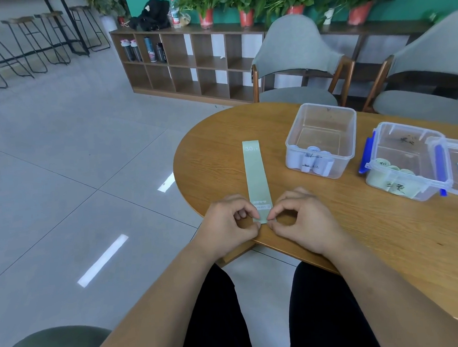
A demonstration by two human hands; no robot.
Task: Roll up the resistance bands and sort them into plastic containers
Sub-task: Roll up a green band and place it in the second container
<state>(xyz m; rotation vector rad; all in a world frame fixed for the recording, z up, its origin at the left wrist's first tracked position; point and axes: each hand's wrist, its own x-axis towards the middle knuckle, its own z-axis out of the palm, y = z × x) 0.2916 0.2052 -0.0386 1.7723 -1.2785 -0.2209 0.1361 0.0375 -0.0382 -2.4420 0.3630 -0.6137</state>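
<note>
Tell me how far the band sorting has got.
Done: white rolls sit in the clear box, green rolls in the blue-clipped box. In hand: one green band lies flat on the table, and the left hand and right hand each pinch its near end; no roll visible yet. Left: roll this band and, probably, drop it in with the green rolls. No other loose bands show.

Bare left hand (225, 224), right hand (307, 222) and forearms (162, 291); black trousers (217, 320) on both legs.
</note>
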